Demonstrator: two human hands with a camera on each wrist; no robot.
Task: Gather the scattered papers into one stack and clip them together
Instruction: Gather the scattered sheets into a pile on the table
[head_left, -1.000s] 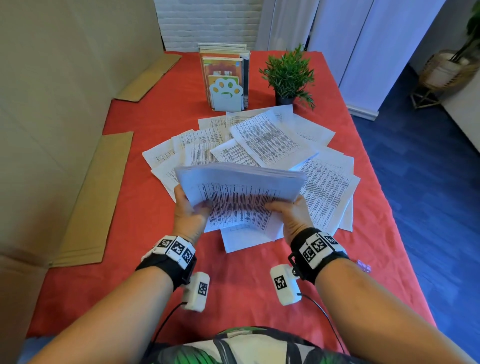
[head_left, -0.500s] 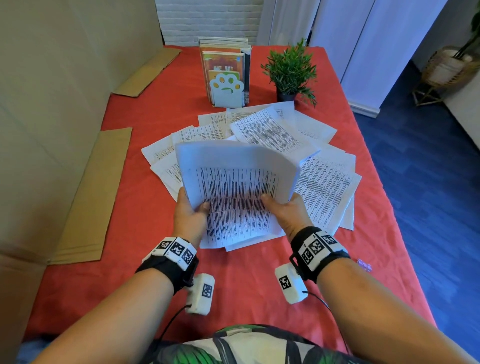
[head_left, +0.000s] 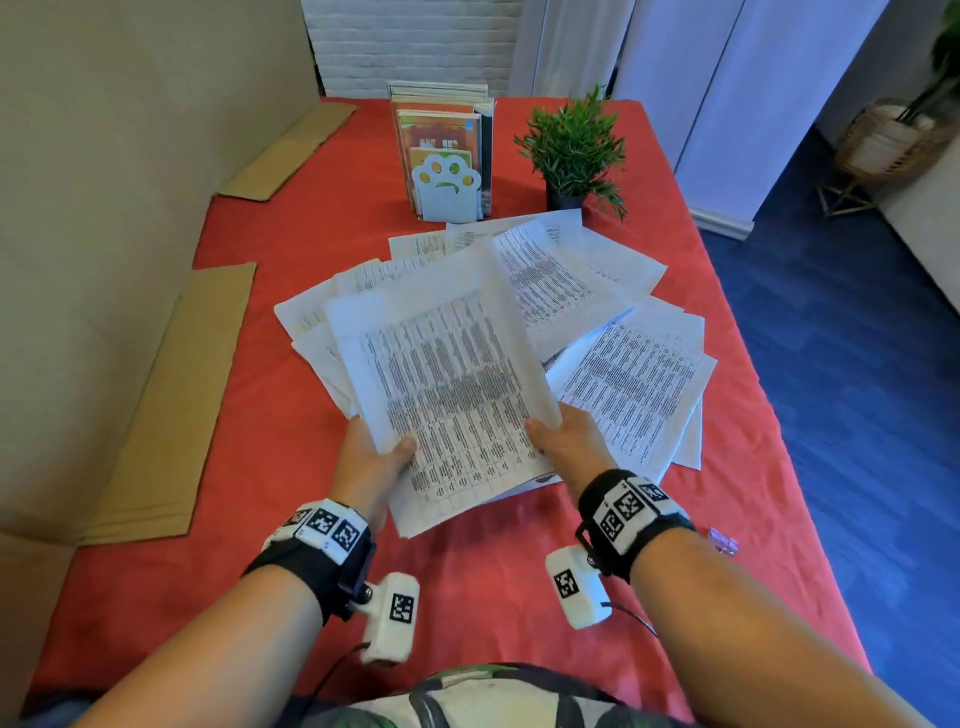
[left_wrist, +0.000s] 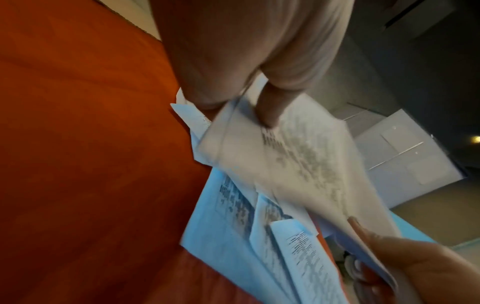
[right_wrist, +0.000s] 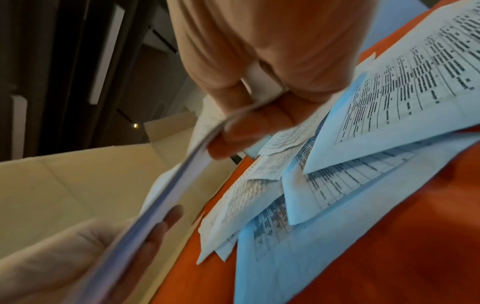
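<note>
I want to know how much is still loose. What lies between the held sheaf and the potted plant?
Scattered printed papers overlap on the red cloth between the held sheaf and the potted plant, as the head view shows.

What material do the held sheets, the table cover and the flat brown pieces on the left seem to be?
Held sheets: thin matte white paper, printed with tables; they bend between the left hand and right hand.
Table cover: likely woven red cloth, matte, slightly wrinkled.
Flat brown pieces: probably cardboard, dull tan, stiff.
</note>
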